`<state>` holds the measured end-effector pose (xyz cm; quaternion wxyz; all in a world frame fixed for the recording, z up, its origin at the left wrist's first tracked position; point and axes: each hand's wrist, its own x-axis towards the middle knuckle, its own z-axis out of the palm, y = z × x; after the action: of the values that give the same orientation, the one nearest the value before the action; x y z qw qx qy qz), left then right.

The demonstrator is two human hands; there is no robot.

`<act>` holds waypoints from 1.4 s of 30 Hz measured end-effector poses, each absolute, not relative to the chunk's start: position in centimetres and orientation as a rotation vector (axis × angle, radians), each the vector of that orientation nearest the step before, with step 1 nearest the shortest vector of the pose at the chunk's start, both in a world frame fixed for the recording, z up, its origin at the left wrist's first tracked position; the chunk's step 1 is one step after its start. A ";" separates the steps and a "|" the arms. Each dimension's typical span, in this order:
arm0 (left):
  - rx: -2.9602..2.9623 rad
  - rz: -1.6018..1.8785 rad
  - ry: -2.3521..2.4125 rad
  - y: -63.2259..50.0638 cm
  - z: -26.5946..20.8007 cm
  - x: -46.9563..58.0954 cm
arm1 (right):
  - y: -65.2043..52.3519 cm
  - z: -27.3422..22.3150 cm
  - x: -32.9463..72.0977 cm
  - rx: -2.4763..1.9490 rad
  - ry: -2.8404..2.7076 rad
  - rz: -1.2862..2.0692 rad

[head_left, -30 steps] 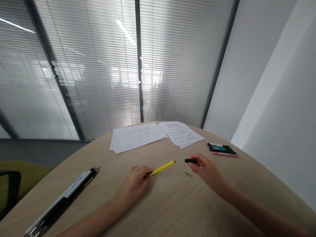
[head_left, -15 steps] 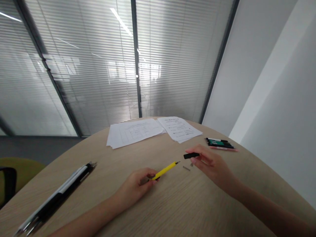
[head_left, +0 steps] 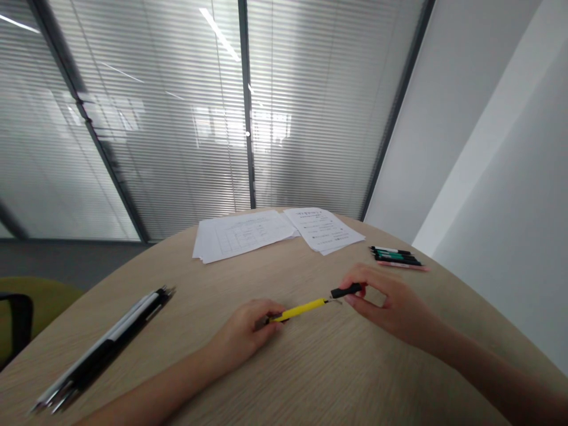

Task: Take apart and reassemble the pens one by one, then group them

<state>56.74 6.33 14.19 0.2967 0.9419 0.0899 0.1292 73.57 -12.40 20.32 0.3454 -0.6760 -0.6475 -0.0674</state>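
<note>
My left hand (head_left: 248, 325) is closed around the rear end of a yellow pen (head_left: 304, 309), whose narrow metallic tip points right. Between the thumb and fingers of my right hand (head_left: 390, 302) is a short black pen grip (head_left: 346, 290). The grip's left end lines up with the pen's tip, close to or touching it; I cannot tell which. A small thin part lies on the table just under the grip, mostly hidden.
The round wooden table (head_left: 302, 378) carries printed sheets (head_left: 244, 234) at the back. Several pens (head_left: 397, 257) lie at right. A bundle of black and white pens (head_left: 106, 346) lies at left. Beyond the left edge stands a green chair (head_left: 44, 302).
My right hand has lowered slightly and brought the black grip level with the pen's tip. The yellow pen has tilted flatter and shifted right, closing the gap.
</note>
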 end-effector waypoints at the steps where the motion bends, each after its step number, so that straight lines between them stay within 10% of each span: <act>1: 2.504 0.339 0.239 6.3 14.2 56.7 | -12.4 20.4 73.6 -1.749 -1.687 -0.183; 42: 2.693 0.634 -0.178 6.0 14.0 56.2 | -11.5 18.4 72.6 -1.827 -1.727 0.095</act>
<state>56.20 5.96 14.05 0.1837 0.9549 -0.0630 0.2247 72.56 -11.51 18.37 0.3078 -0.6908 -0.6532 0.0361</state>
